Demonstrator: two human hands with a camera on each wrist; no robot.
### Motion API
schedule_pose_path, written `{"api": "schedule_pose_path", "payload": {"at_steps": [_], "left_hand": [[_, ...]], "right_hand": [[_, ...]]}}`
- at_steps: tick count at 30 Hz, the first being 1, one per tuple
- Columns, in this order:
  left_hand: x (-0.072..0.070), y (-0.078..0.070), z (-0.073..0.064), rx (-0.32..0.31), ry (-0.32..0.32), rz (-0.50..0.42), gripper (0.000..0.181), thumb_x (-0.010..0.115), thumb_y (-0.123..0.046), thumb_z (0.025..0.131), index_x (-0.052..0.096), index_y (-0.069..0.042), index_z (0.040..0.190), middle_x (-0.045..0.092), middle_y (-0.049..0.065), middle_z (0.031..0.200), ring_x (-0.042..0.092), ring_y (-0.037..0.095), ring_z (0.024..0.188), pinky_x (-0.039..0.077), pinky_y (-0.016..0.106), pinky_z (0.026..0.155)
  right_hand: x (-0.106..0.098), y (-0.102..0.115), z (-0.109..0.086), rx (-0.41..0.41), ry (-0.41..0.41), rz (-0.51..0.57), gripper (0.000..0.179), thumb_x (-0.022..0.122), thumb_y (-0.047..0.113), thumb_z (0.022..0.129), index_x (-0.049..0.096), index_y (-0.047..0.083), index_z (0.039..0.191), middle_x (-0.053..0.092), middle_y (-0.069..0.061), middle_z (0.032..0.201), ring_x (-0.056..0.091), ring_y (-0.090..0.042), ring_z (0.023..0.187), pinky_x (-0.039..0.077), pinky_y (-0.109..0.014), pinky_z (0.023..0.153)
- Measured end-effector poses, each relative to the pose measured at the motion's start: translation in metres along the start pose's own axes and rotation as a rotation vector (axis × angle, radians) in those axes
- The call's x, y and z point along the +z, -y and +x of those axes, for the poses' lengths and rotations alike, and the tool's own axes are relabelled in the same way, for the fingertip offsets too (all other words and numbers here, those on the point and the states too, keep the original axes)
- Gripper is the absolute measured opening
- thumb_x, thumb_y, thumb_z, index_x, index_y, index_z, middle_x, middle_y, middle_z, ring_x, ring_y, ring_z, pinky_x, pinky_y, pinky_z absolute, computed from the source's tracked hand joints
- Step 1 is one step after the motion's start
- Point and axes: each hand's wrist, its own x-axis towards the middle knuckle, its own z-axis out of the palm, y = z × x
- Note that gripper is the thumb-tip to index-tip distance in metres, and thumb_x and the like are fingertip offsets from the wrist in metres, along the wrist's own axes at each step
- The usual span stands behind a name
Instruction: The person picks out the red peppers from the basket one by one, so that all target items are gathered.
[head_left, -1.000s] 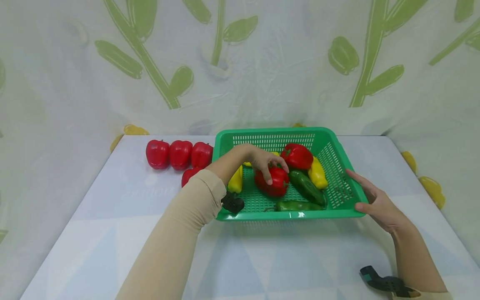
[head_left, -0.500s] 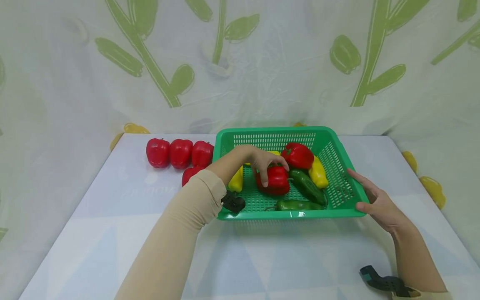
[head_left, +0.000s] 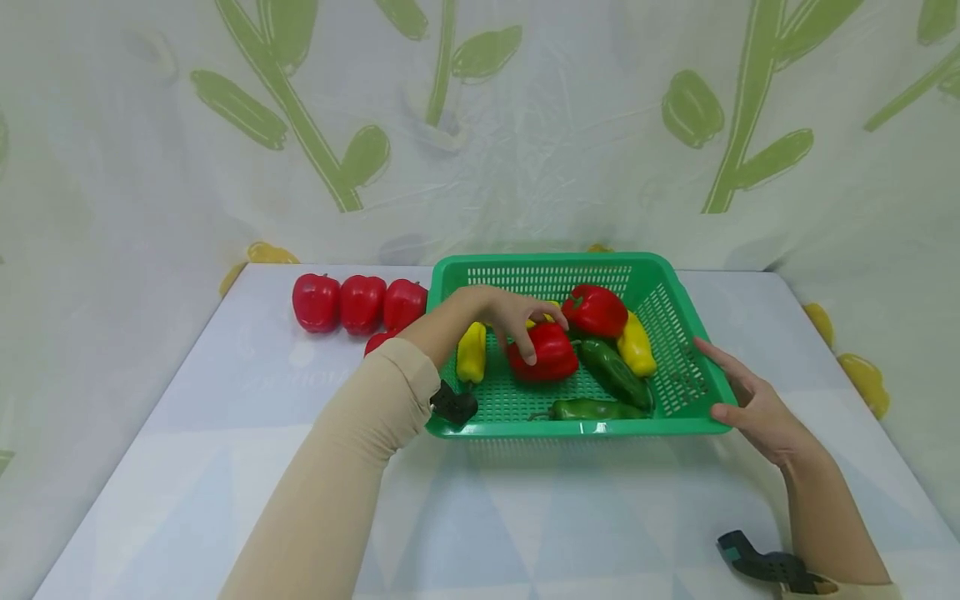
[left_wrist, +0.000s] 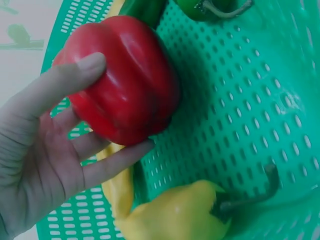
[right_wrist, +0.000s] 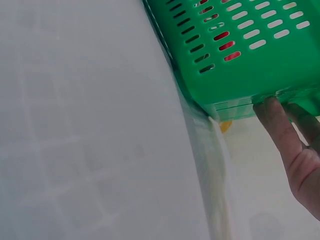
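On the pale table (head_left: 225, 408), green basket (head_left: 585, 428); leafy backdrop (head_left: 562, 133) behind

Walled in by pale, creased sheeting (head_left: 585, 150) with green leaf prints (head_left: 487, 54).
Furnished with a white table (head_left: 247, 400) patterned in pale-blue triangles (head_left: 198, 517).

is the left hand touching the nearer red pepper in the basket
Touching. In the left wrist view, the left hand grips the red pepper, thumb laid on its surface, fingers reaching behind it.

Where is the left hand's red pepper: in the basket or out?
In: head view shows the left hand holding the red pepper within the basket rim. Resting or lifted: cannot tell.
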Motion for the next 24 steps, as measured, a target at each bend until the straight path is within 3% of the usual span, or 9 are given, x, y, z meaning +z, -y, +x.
{"api": "schedule_pose_path", "payload": {"at_steps": [9,18,24], "left_hand": [[-0.005,0.004,-0.013,0.083,-0.07,-0.006,0.074,0.072,-0.012,0.08,0.036,-0.022,0.143,0.035,0.007,0.143,0.042,0.023,0.122,0.056,0.035,0.081],[-0.005,0.011,-0.024,0.198,-0.161,-0.151,0.072,0.071,-0.009,0.079,0.036,-0.02,0.141,0.039,0.008,0.139,0.044,0.025,0.122,0.056,0.039,0.081],[-0.003,0.016,-0.029,0.253,-0.208,-0.187,0.069,0.072,-0.01,0.079,0.037,-0.019,0.139,0.04,0.008,0.138,0.045,0.026,0.122,0.056,0.04,0.081]], "right_hand": [[-0.002,0.001,-0.002,-0.004,0.003,0.009,0.071,0.06,0.024,0.092,0.022,0.027,0.151,0.008,-0.006,0.156,0.037,-0.002,0.118,0.044,-0.013,0.088],[-0.003,0.0,0.0,0.013,0.002,0.01,0.071,0.059,0.024,0.092,0.021,0.028,0.151,0.006,-0.008,0.157,0.032,-0.007,0.121,0.042,-0.011,0.088],[-0.001,-0.001,0.001,0.005,0.01,0.034,0.07,0.059,0.021,0.092,0.021,0.028,0.151,0.007,-0.006,0.157,0.035,-0.003,0.12,0.042,-0.011,0.088]]}}
